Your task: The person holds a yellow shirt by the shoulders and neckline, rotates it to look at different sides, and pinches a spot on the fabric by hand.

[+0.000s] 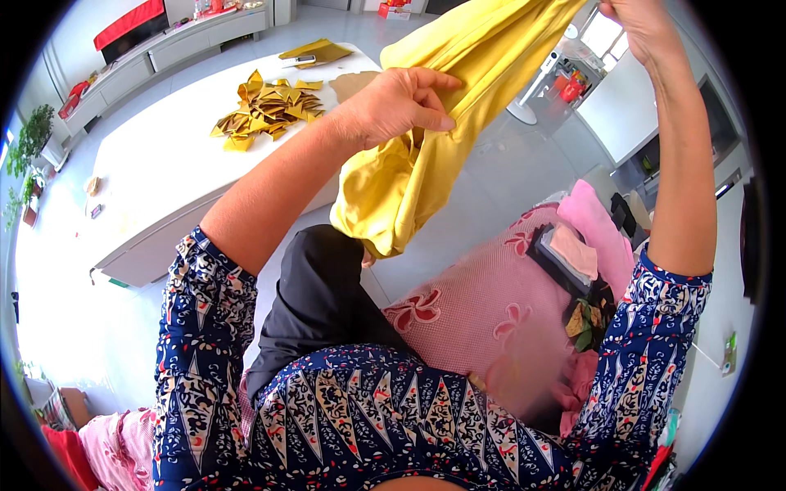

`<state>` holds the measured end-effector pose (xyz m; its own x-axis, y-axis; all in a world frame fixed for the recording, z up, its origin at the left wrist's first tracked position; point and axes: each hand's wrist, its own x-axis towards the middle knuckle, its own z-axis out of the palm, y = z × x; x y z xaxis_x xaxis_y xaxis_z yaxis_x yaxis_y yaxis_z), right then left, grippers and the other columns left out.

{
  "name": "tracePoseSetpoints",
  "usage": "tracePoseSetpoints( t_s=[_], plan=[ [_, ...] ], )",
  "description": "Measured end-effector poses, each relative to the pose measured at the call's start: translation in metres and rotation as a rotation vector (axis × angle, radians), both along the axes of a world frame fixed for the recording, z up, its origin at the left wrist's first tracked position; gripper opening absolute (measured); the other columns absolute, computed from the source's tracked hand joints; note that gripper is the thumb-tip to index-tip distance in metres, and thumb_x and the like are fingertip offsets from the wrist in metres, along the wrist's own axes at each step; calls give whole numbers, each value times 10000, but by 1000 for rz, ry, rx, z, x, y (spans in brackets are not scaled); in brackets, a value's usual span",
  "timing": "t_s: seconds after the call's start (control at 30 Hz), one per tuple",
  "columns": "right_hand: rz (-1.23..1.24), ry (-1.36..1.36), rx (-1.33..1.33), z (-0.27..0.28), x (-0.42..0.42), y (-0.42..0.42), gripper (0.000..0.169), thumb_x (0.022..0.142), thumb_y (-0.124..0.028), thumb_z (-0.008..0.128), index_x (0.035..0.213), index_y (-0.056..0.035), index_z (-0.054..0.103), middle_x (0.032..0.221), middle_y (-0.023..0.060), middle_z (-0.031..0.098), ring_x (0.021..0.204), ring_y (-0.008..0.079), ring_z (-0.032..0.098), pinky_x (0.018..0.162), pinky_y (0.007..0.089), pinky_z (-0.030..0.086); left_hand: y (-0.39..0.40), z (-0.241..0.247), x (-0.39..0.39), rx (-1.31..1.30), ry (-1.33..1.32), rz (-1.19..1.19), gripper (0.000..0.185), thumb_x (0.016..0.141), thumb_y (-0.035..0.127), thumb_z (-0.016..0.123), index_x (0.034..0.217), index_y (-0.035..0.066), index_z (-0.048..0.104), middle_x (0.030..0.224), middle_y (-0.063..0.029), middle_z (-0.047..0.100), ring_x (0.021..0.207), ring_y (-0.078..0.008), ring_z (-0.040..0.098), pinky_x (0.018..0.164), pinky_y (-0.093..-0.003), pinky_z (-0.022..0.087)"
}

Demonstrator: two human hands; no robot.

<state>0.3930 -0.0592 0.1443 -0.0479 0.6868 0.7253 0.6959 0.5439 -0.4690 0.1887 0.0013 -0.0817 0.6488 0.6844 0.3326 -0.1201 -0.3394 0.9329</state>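
Observation:
A yellow cloth garment (442, 153) hangs stretched in the air before me, rising diagonally to the upper right. My left hand (402, 104) pinches its middle between thumb and fingers. Beyond the fabric's top end, my right hand (635, 21) is raised at the upper right edge of view. Its fingertips are partly cut off, and it appears to hold the garment's upper end. The lower end bunches into a loose fold just above my knee in dark trousers (319, 276). Whether the garment is a shirt or trousers cannot be told.
A white table (153, 153) at left bears a heap of folded gold paper pieces (270, 110) and a remote-like device (299, 60) on gold sheets. Folded clothes (568, 251) and a pink cushion (592, 215) lie on the pink sofa cover (473, 301). A white fan (522, 110) stands beyond.

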Motion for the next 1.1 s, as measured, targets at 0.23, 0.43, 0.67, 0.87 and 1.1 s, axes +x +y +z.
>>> tracePoseSetpoints(
  t_s=[0.23,0.43,0.67,0.87,1.1],
  plan=[
    [31,28,142,0,7,5,83,836,-38,617,756,-16,614,635,20,578,468,56,472,416,197,376,-8,26,-8,24,14,20,675,766,89,721,1362,-52,435,883,-43,685,856,-110,604,886,-279,444],
    [52,29,87,10,25,12,104,843,-46,611,740,-30,608,625,12,567,472,57,473,425,196,377,11,-6,3,28,21,137,533,783,76,723,1264,-48,530,1027,-105,641,942,-156,608,893,-289,471],
    [76,47,29,7,17,-9,109,841,-45,617,733,-31,609,618,12,571,483,56,482,446,191,388,-2,-59,57,68,218,61,659,760,299,756,1361,243,492,1332,-230,363,1287,-335,275,1073,-437,291],
    [-73,-19,-11,13,45,-32,91,860,-79,614,782,-35,635,648,-5,579,515,48,472,477,187,389,-17,-54,67,137,484,135,379,770,269,695,1076,44,682,882,-103,713,796,-199,667,769,-325,515],
    [-222,-58,-101,7,130,-50,148,881,-186,619,924,-52,667,739,-67,535,607,14,387,533,171,317,70,-15,-9,-237,-36,141,279,873,106,580,1133,10,613,1020,-122,677,843,-196,677,713,-314,554]
  ],
)
